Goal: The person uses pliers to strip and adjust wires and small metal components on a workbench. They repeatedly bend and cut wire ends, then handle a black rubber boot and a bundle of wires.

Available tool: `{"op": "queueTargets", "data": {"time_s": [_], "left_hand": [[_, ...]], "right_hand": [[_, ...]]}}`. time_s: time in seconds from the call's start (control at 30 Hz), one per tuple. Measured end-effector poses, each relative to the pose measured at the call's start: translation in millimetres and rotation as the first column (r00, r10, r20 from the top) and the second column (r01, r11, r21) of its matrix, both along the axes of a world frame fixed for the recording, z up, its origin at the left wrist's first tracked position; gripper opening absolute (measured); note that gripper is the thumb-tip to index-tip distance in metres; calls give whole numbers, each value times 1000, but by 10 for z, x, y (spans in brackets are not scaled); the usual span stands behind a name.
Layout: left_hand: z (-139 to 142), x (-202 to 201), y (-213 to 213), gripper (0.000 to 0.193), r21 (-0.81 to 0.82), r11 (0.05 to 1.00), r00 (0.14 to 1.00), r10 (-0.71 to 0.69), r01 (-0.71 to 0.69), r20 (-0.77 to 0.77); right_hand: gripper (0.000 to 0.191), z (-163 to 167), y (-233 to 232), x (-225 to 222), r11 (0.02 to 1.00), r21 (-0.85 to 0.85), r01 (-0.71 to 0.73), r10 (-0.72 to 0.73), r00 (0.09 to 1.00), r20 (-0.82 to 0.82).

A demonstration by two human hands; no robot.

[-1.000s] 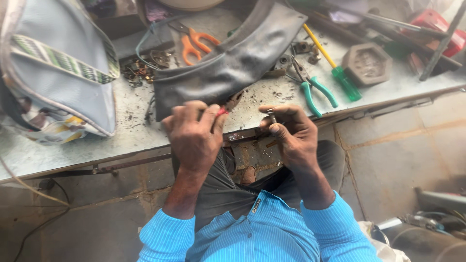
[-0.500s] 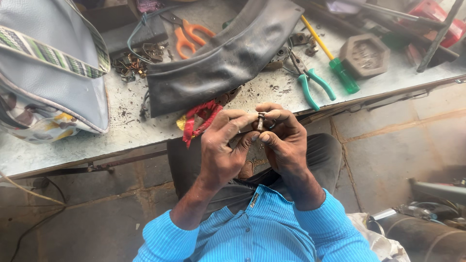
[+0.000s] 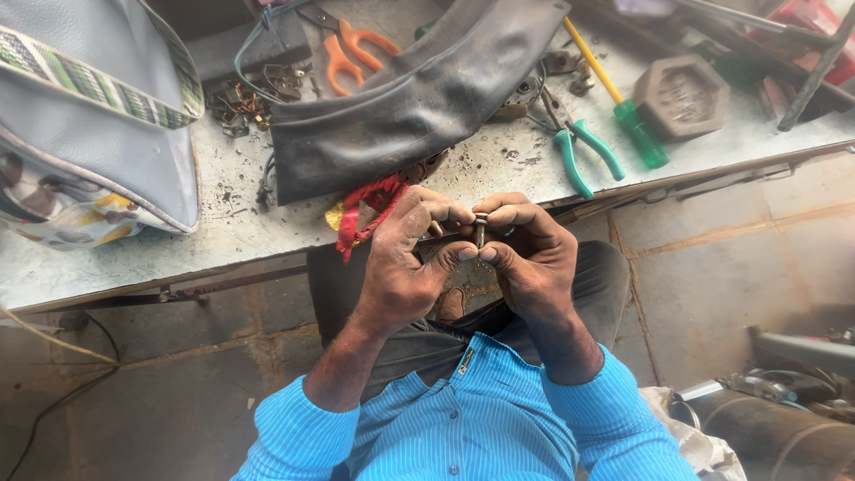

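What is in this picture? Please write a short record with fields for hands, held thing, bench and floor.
left hand: left hand pinches the small dark metal part, grip closed
right hand: right hand pinches the same part from the other side, grip closed
bench near: black rubber tube, red cloth, green-handled pliers
bench far: orange-handled scissors, yellow and green screwdriver, grey bag, hexagonal metal block
floor: stone tiles
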State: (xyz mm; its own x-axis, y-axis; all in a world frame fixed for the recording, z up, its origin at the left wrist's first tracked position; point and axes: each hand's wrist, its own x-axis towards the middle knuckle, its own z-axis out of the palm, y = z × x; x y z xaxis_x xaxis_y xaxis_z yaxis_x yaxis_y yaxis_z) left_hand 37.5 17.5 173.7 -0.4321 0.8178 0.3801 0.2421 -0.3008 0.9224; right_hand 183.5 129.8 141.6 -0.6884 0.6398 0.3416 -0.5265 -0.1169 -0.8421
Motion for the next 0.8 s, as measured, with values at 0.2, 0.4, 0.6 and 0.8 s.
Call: {"op": "queueTargets", "data": {"time_s": [0.2,0.4,0.6,0.8], "left_hand": [[6,23,6,19,76,997,999,-3,6,-36],[-17,29,6,17,78,997,999,-2,5,-37],[-42,38,12,17,99,995,999,16,-12,-40],[-55,42,18,17,102,995,999,19,-15,-37]], "right_hand": [[27,-21,-29,-1,989,138,56,-60,998,20],[25,-39,-25,-6,965,244,91,-101,994,31],[18,-87,-36,-2,939,318,135,-161,985,58],[14,-76,-86,-12,930,325,172,-203,977,62]]}}
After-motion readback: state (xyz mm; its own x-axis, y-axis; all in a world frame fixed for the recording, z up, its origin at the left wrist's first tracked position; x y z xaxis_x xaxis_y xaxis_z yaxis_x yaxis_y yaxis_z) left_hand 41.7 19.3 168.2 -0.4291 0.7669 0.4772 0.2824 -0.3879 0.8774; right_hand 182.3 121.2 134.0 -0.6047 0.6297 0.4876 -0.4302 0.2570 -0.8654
